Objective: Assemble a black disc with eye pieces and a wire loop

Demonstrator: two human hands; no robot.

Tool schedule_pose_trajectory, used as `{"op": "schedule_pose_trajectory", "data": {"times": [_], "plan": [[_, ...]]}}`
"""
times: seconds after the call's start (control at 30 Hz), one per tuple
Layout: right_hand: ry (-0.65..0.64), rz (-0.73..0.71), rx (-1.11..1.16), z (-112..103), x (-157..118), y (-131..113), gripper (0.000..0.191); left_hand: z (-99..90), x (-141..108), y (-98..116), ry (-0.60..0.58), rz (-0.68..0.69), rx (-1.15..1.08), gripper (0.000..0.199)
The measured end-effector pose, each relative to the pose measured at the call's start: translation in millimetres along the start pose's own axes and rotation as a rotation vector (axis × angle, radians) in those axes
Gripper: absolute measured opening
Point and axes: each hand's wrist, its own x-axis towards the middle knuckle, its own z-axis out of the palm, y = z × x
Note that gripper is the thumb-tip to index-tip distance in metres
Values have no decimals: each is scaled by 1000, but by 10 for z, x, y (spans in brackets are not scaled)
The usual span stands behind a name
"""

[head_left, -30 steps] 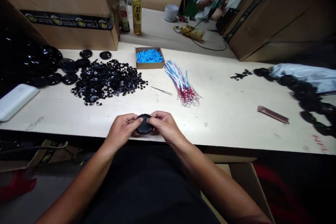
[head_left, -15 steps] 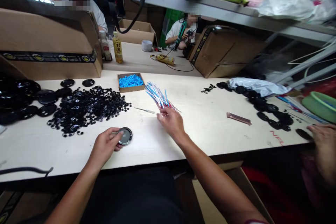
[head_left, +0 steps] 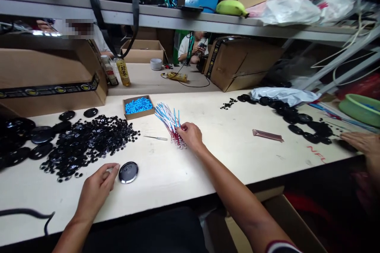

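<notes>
My left hand [head_left: 99,185], its thumb and fingers drawn together, is just left of a round, shiny dark disc [head_left: 128,172] lying on the table. Nothing shows between those fingers. At the bundle of thin striped strands [head_left: 166,116], white with blue and red ends, my right hand [head_left: 191,136] has its thumb and fingers closed on the strands near their red ends. How many it grips is hidden. A slim pointed tool with a pale handle [head_left: 160,138] lies left of the bundle. Small blue pieces [head_left: 139,105] fill a shallow cardboard box [head_left: 139,116] behind it.
A heap of small black discs [head_left: 92,142] spreads at left, with larger black discs [head_left: 43,134] beside it. More black discs [head_left: 291,114] line the right side, near a wrapped brown bar [head_left: 268,135]. Another person's hand [head_left: 360,142] rests at the right edge. A shelf [head_left: 178,17] crosses above.
My left hand has let go of the disc, which now lies on the table, and has drawn left. My right hand stays at the strands. The camera view has shifted.
</notes>
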Motion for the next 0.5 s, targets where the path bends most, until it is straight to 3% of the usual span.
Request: {"op": "schedule_pose_trajectory", "data": {"times": [0.23,0.5], "plan": [[-35,5,172,-21,62,-16,16,53,-71,-64,114,50,60,52],[-13,90,385,35,92,70,17,67,-41,-128,155,15,124,50]]}}
